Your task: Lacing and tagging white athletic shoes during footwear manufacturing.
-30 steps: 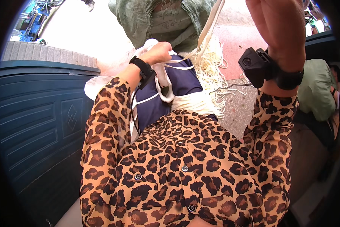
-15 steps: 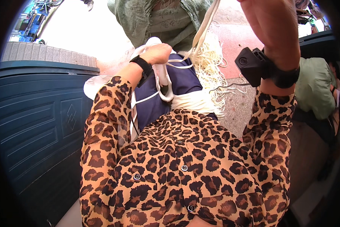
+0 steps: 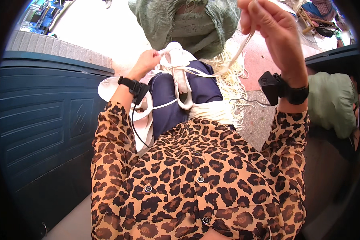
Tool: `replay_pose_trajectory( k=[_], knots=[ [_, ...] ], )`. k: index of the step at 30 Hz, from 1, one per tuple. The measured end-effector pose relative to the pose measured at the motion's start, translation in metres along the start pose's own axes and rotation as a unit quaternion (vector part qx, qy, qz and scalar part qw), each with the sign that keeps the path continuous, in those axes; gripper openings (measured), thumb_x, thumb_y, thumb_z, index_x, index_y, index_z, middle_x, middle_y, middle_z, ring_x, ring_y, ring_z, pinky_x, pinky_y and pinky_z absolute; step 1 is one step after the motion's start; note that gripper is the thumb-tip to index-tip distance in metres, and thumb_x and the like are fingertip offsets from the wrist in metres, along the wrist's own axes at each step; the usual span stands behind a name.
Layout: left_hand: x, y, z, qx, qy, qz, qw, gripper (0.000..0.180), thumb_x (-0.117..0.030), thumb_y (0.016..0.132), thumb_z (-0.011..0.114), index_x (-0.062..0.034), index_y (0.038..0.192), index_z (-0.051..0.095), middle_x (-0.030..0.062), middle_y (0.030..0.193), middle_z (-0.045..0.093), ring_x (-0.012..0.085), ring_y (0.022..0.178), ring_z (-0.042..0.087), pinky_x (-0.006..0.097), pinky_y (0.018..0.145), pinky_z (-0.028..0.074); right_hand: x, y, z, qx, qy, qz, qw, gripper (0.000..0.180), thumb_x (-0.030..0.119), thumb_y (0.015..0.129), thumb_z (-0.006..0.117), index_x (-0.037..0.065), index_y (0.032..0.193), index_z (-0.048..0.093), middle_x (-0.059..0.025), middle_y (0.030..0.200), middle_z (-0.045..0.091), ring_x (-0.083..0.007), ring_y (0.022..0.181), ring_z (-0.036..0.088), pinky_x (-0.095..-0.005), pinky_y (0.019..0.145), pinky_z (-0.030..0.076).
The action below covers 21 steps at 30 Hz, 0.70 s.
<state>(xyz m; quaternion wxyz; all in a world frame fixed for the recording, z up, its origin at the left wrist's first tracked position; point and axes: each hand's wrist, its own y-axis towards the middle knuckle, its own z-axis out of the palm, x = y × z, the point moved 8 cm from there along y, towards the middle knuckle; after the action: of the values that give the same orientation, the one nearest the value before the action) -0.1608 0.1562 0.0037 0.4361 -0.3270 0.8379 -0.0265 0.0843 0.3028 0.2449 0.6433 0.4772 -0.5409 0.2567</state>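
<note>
A white shoe (image 3: 182,82) lies across my dark blue trousers (image 3: 206,82). My right hand (image 3: 264,20) is raised to the upper right, its fingers pinched on a cream shoelace (image 3: 239,54) that runs down to the shoe. Beside the shoe's far left side is my left hand (image 3: 147,63), fingers curled closed; what they grip, if anything, is hidden. Another white shoe (image 3: 146,106) rests by my left thigh, partly behind my wrist, and a lace strand stretches from it to the first one. Over my right thigh lies a bundle of cream laces (image 3: 214,111).
More loose laces (image 3: 237,94) hang in a tangle at my right. A green woven sack (image 3: 184,28) stands right ahead. Dark blue panelled doors (image 3: 32,120) are at the left. On the right sits a light green bundle (image 3: 332,104), with a partly visible person behind it.
My right hand has come lower and its fingers now show, still with the lace. My left hand has moved left and slightly down. The lace hangs slacker near the shoe.
</note>
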Motion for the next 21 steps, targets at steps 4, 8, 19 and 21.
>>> replay_pose_trajectory(
  k=[4,8,19,21],
  knots=[
    [0.014,-0.022,0.015,0.057,-0.060,-0.064,0.995,0.023,-0.013,0.076,0.053,0.0021,0.093,0.057,0.0024,0.063,0.053,0.0106,0.050,0.050,0.024,0.045,0.040,-0.023,0.003,0.031,0.028,-0.084,0.033,0.996,0.025,0.020,0.092,0.044,0.001,0.099,0.058,-0.0003,0.070,0.055,-0.0068,0.067,0.051,-0.0197,0.063,0.041],
    [0.014,-0.002,0.013,-0.023,-0.147,0.046,0.988,0.027,-0.013,0.076,0.056,0.0023,0.099,0.056,0.0007,0.067,0.053,0.0074,0.056,0.050,0.021,0.048,0.038,0.009,0.026,0.044,0.002,-0.029,0.016,0.999,0.026,0.019,0.092,0.044,-0.002,0.094,0.058,-0.0063,0.071,0.060,-0.0123,0.064,0.058,-0.0242,0.062,0.048],
    [-0.043,0.009,0.069,0.046,0.210,0.164,0.963,0.022,-0.023,0.068,0.061,-0.0011,0.072,0.063,0.0189,0.071,0.061,0.0321,0.070,0.060,0.039,0.064,0.046,0.106,0.065,0.071,0.040,-0.085,-0.194,0.976,0.028,0.023,0.091,0.044,-0.002,0.094,0.056,-0.0084,0.074,0.059,-0.0157,0.068,0.058,-0.0286,0.066,0.048],
    [-0.062,-0.004,0.076,0.051,0.266,0.227,0.935,0.022,-0.021,0.067,0.060,0.0014,0.068,0.062,0.0216,0.071,0.060,0.0344,0.070,0.060,0.043,0.063,0.046,0.109,0.069,0.072,0.050,-0.083,-0.188,0.977,0.028,0.023,0.091,0.044,-0.002,0.094,0.056,-0.0086,0.074,0.059,-0.0160,0.068,0.058,-0.0291,0.066,0.048]
  ],
)
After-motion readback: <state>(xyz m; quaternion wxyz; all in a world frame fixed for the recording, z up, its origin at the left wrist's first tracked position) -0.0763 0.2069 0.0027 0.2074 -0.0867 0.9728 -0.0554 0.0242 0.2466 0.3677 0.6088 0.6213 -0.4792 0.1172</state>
